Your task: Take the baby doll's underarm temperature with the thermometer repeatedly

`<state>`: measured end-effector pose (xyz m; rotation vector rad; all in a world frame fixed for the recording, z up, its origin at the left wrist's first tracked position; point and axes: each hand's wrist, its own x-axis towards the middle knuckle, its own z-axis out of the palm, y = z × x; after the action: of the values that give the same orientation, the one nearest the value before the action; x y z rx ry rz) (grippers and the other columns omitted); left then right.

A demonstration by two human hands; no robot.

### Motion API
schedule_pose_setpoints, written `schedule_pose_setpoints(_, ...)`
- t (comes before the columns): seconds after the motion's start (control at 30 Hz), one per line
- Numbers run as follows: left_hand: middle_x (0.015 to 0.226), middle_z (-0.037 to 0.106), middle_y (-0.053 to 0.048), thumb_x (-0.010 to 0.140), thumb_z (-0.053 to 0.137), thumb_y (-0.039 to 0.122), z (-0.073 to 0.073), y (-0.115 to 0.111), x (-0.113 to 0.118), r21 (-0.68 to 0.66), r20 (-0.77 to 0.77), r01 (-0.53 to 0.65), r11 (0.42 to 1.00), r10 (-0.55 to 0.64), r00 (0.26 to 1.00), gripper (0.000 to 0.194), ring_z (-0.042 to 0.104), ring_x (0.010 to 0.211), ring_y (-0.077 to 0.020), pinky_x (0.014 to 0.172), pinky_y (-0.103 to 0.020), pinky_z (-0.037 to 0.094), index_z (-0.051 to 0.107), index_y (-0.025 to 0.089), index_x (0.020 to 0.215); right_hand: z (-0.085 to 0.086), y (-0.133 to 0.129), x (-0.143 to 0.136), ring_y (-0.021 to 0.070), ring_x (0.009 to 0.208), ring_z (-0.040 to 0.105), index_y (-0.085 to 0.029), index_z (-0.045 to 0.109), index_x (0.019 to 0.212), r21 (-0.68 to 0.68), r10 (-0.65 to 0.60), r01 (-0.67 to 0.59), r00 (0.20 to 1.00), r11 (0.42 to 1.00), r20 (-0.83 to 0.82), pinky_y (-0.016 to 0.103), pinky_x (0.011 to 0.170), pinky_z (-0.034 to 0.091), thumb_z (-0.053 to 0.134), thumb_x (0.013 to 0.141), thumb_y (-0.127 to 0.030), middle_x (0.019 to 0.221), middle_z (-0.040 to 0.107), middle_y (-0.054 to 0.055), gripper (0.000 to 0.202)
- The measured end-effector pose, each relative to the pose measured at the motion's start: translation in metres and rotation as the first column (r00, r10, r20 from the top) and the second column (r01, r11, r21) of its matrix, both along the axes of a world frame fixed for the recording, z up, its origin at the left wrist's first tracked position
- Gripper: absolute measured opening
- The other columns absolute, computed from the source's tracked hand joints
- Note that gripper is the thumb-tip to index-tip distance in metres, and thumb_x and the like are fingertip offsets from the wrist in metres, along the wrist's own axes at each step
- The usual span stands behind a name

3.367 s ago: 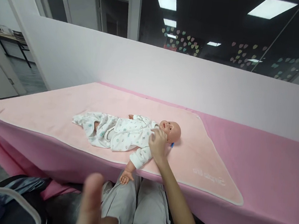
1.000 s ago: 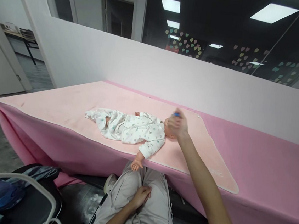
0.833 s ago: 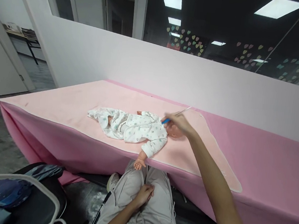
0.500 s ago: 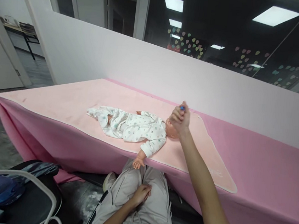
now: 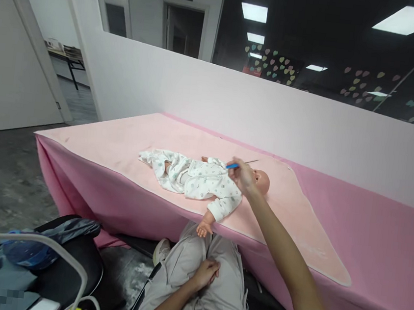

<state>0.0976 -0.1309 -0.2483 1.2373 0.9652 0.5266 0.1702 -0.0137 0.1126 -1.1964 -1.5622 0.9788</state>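
A baby doll (image 5: 211, 180) in a white patterned outfit lies on its back on a light pink mat (image 5: 120, 136), its bald head to the right and one arm over the near edge. Above its neck and chest, my right hand (image 5: 241, 174) is closed round a thin tool with a blue handle (image 5: 232, 166); a fine dark shaft points to the upper right. My left hand (image 5: 206, 274) rests on my lap with its fingers curled, and what it holds, if anything, is hidden.
Darker pink cloth (image 5: 380, 232) covers the table under the mat. A white wall (image 5: 235, 94) with dark glass stands behind. At the lower left is a black chair (image 5: 81, 255) with a grey cloth, a blue bottle and a white tube.
My right hand has moved left from over the doll's head and turned, so the tool's blue handle and shaft show. The camera view has shifted left. My left hand stays on my lap.
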Motion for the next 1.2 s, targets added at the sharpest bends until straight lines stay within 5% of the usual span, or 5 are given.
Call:
schedule_pose_setpoints(0.27,0.034,0.031,0.007,0.069,0.037,0.073,-0.001,0.000,0.000,-0.005,-0.001,0.011,1.000,-0.011,1.000,0.057,0.028,0.033,-0.0080,0.042,-0.024,0.021,0.046,0.018,0.055,-0.003,0.006,0.017,0.0084,0.040,0.047,-0.016,0.064,0.065,-0.119,0.034,-0.048,0.992,0.992,-0.119,0.019,0.037,0.032,0.060,0.072,-0.041,0.047,0.058,0.000,0.027)
schedule_pose_setpoints(0.43,0.033,0.032,0.007,0.068,0.037,0.073,0.001,-0.002,-0.001,-0.007,0.007,0.007,1.000,-0.007,1.000,0.057,0.028,0.032,-0.0077,0.042,-0.024,0.021,0.046,0.018,0.054,0.004,0.014,0.031,0.0073,0.040,0.046,-0.017,0.063,0.063,-0.066,-0.232,0.223,0.952,0.973,-0.202,0.018,0.037,0.031,0.056,0.074,-0.039,0.046,0.057,0.000,0.026)
schedule_pose_setpoints(0.8,0.033,0.034,0.007,0.068,0.039,0.071,0.004,0.000,-0.001,-0.032,0.012,0.005,0.999,-0.005,1.000,0.056,0.029,0.031,-0.0072,0.041,-0.024,0.021,0.046,0.018,0.054,0.017,0.009,0.038,0.0067,0.034,0.040,-0.017,0.060,0.058,0.203,-0.476,0.516,0.853,0.832,-0.214,0.019,0.037,0.031,0.046,0.079,-0.043,0.038,0.047,-0.004,0.036)
schedule_pose_setpoints(1.1,0.034,0.033,0.007,0.070,0.037,0.070,0.006,-0.002,-0.002,-0.027,0.015,0.010,1.000,-0.010,1.000,0.055,0.028,0.031,-0.0074,0.041,-0.024,0.021,0.046,0.018,0.055,0.026,0.016,0.046,0.0055,0.031,0.034,-0.016,0.056,0.054,0.173,-0.458,0.495,0.862,0.851,-0.216,0.019,0.034,0.025,0.050,0.076,-0.038,0.036,0.042,-0.005,0.032)
schedule_pose_setpoints(1.2,0.034,0.032,0.007,0.071,0.037,0.069,0.005,-0.002,-0.003,-0.026,0.017,0.016,1.000,-0.015,1.000,0.054,0.028,0.031,-0.0076,0.041,-0.023,0.021,0.046,0.018,0.056,0.030,0.018,0.051,0.0046,0.031,0.030,-0.017,0.054,0.052,0.201,-0.509,0.580,0.802,0.789,-0.313,0.019,0.034,0.022,0.047,0.077,-0.038,0.035,0.041,-0.005,0.034)
